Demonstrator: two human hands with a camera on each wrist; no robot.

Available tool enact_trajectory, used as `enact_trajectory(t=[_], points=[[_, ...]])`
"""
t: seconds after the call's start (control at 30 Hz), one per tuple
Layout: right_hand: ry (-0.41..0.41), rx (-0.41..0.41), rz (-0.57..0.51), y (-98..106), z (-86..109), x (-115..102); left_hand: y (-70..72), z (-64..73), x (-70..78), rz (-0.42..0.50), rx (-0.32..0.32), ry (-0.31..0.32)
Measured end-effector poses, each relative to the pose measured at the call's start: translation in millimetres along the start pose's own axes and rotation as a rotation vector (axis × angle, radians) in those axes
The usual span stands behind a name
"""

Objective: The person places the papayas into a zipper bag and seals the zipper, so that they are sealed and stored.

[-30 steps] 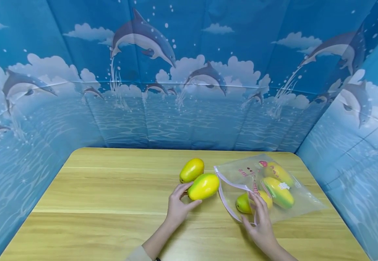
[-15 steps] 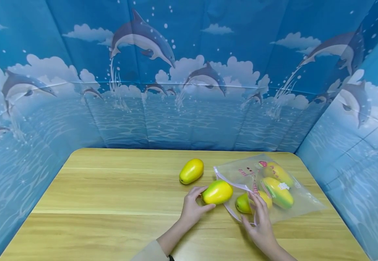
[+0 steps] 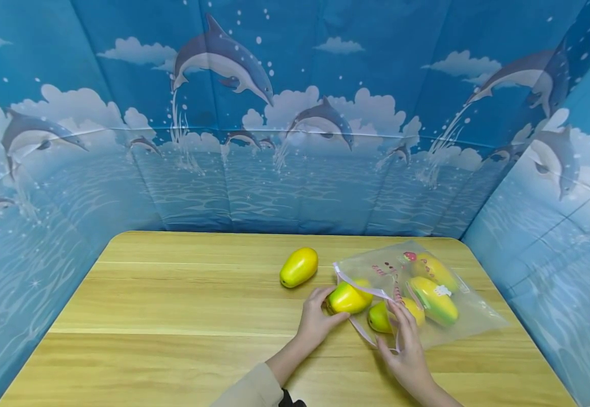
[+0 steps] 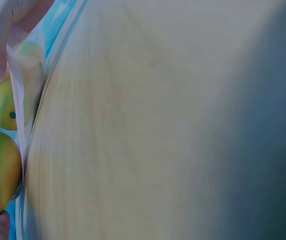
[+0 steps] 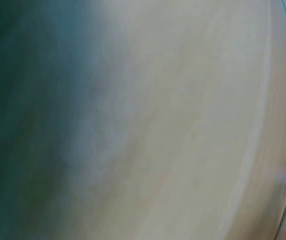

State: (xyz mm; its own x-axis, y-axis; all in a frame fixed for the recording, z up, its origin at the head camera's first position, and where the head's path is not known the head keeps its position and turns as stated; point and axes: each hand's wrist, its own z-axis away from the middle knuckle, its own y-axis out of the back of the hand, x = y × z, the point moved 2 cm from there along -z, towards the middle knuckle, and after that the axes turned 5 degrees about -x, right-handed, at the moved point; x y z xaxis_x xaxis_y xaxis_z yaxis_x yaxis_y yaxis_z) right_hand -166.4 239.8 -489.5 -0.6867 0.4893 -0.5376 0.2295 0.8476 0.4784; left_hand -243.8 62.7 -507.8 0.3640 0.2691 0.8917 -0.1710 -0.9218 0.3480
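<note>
My left hand [image 3: 317,319] grips a yellow-green mango [image 3: 345,298] at its near left end, thumb on the near side and fingers on the far side. The mango's far end lies inside the mouth of a clear plastic zip bag [image 3: 470,316] with a lilac edge. My right hand [image 3: 408,350] pinches the bag's edge and holds the mouth apart. Inside the bag are three more mangoes, one of them a green-tipped mango [image 3: 380,317] near the opening. In the left wrist view the gripped mango [image 4: 3,170] shows at the left border, beside the bag's lilac edge.
Another yellow mango [image 3: 298,267] lies on the wooden table [image 3: 172,305], behind the left hand and left of the bag. A blue dolphin-print curtain [image 3: 295,186] stands along the table's back and sides. The right wrist view shows mostly blurred table surface.
My left hand has carried the mango rightward and nearer, from beside the other loose mango into the bag's mouth. The right hand has stayed at the bag's edge.
</note>
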Motion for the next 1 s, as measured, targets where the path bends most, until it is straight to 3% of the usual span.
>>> enact_trajectory(t=[0.23, 0.43, 0.63, 0.77, 1.0], points=[[0.040, 0.012, -0.002, 0.9, -5.3, -6.1, -11.3, -7.6, -0.3, 0.044, 0.026, 0.021], [-0.021, -0.011, 0.005, 0.0, -0.3, 0.9, -19.9, -9.7, 0.4, 0.074, 0.095, 0.033], [0.009, 0.002, 0.007, 0.3, -6.7, -8.9, -27.6, -11.2, 1.9, 0.075, 0.163, 0.026], [0.047, 0.011, 0.000, 2.0, -15.7, -22.7, -31.4, -12.0, 3.6, 0.125, 0.151, 0.006], [0.076, 0.016, -0.011, 1.7, -15.0, -19.2, -37.8, -14.7, 5.1, 0.199, 0.122, -0.015]])
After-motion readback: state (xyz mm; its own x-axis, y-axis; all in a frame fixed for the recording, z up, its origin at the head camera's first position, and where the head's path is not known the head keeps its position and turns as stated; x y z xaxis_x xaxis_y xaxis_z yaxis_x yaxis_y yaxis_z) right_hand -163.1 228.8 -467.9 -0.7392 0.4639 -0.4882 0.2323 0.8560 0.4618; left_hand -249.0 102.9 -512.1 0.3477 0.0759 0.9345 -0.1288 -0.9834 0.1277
